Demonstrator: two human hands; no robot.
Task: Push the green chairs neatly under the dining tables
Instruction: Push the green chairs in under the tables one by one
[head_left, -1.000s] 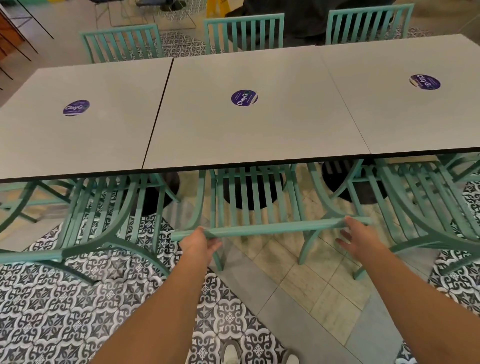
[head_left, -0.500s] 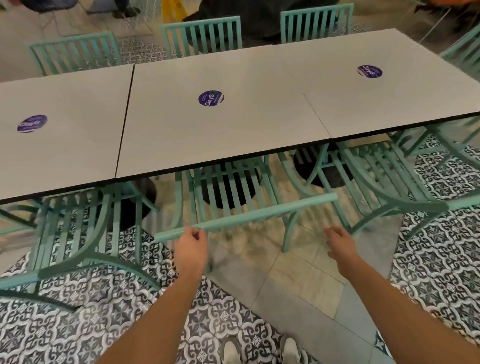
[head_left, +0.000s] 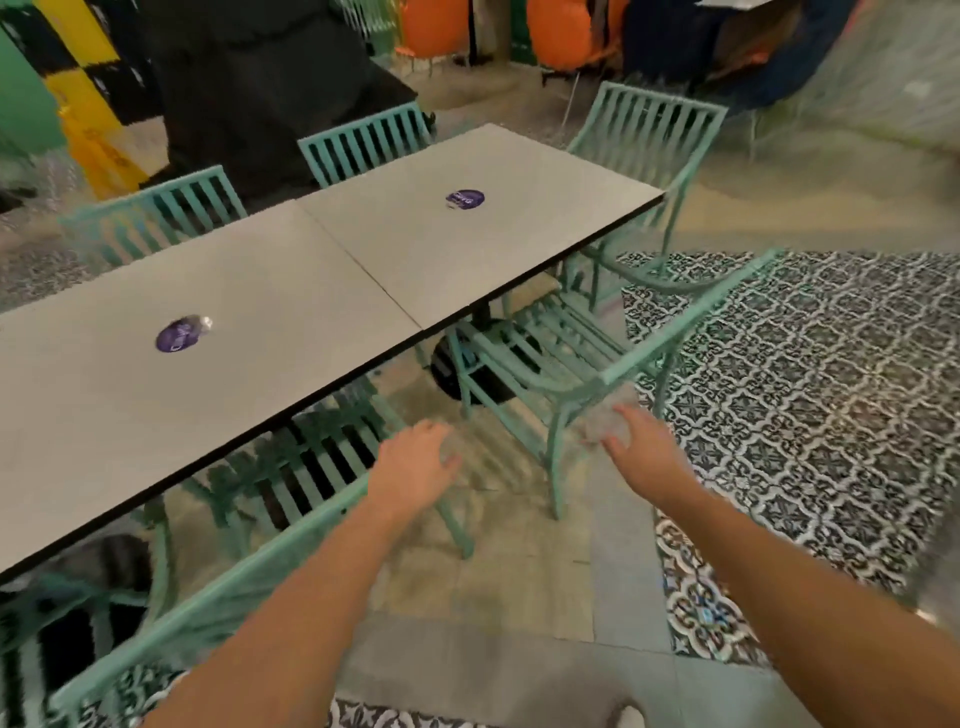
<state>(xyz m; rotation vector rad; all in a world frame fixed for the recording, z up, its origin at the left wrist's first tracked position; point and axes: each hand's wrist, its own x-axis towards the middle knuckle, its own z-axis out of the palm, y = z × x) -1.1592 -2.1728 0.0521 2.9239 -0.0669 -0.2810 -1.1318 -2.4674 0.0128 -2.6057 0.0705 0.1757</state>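
Green near chair (head_left: 291, 478) sits mostly under the near table (head_left: 156, 405), its top rail running down to the near left. Left hand (head_left: 415, 467) hovers over that rail's right end, fingers loosely spread, gripping nothing that I can see. Right hand (head_left: 636, 441) reaches for the near corner of the next chair (head_left: 561, 358), fingers apart; blur there, so contact is unclear.

That next chair stands angled and part-way out from the far table (head_left: 467, 244), seat only partly under the edge.

Risks, my read:
- Pushed from one corner only, it will likely pivot instead of sliding straight, ending up crooked.
- Its armrest could catch the table edge or the black pedestal base (head_left: 467, 374) below.
- Legs may snag where plain floor meets patterned tiles (head_left: 805, 415).

Further out: an end chair (head_left: 649, 171) at the far table's right end, close to the angled one, so the two could clash. Two more chairs (head_left: 363, 145) are tucked along the far side. Yellow sign (head_left: 98, 145) far left, orange seats (head_left: 566, 31) at back; neither is in the way.
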